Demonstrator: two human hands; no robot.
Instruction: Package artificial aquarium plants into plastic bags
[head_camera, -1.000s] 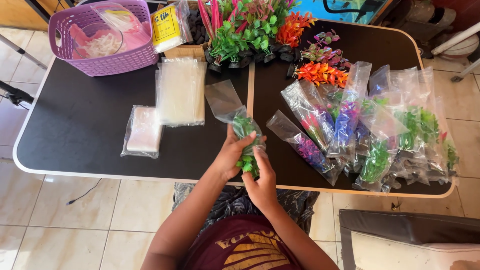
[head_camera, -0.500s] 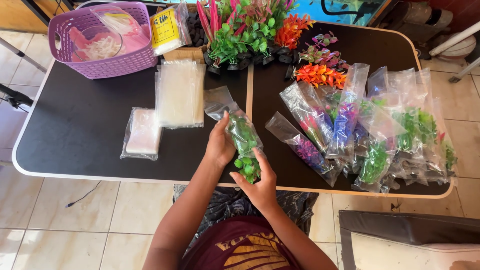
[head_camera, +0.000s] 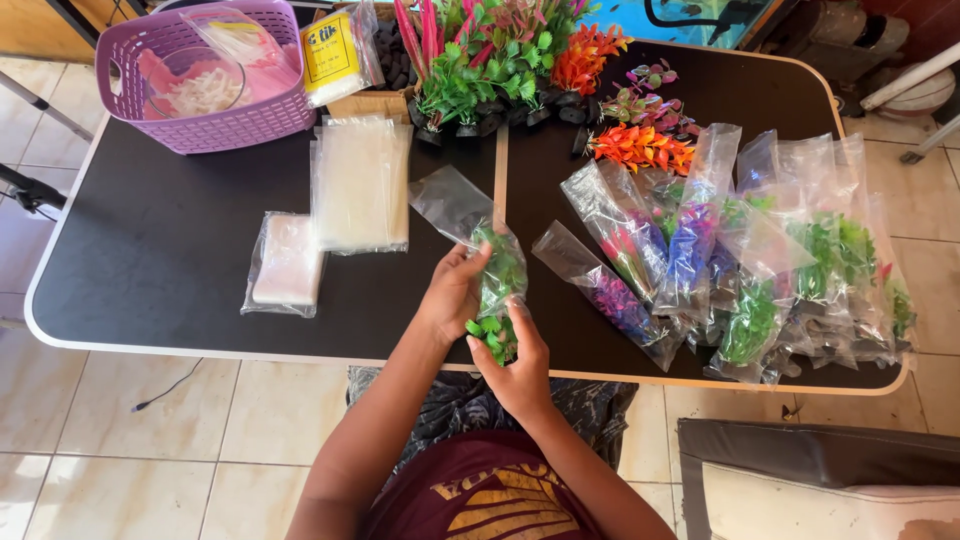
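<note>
While the clear bag lay lower and shorter in the hands half a second ago, it now stretches farther up toward the tabletop's middle, with the green plastic plant partly inside. The left hand closes on the bag's side; the right hand grips the plant's lower end near the front edge. A stack of empty bags lies left of them.
</note>
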